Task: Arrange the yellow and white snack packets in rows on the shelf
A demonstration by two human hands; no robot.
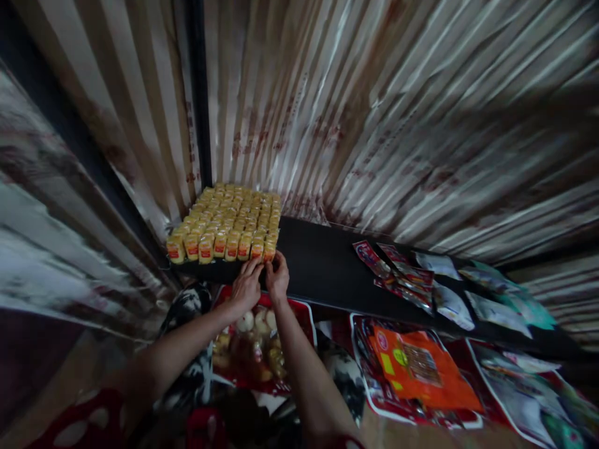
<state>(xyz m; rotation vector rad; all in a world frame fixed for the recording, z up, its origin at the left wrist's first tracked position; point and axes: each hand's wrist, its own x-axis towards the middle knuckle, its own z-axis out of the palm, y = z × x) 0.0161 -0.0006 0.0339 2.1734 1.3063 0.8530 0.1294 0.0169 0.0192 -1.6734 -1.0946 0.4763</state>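
Many small yellow wrapped snack packets (206, 248) with red labels stand upright in tight rows on a black shelf (318, 262). At the front right corner of the block, my left hand (247, 288) reaches its fingertips to the lower front of a packet (257, 246), with the fingers stretched forward. Beside it, my right hand (277, 277) has its thumb and fingers bent around the bottom of the corner packet (269, 248). Below both forearms sits a red tray (311, 324) with a white rim, holding wrapped round snacks, some pale and some brown.
Flat red packs (407, 280) and white and green packs (498, 312) lie farther right on the shelf. A second tray (358, 349) holds a large orange bag (421, 365); another tray (496, 399) stands at right. Striped plastic sheeting (290, 125) hangs behind, beside a dark post (199, 93).
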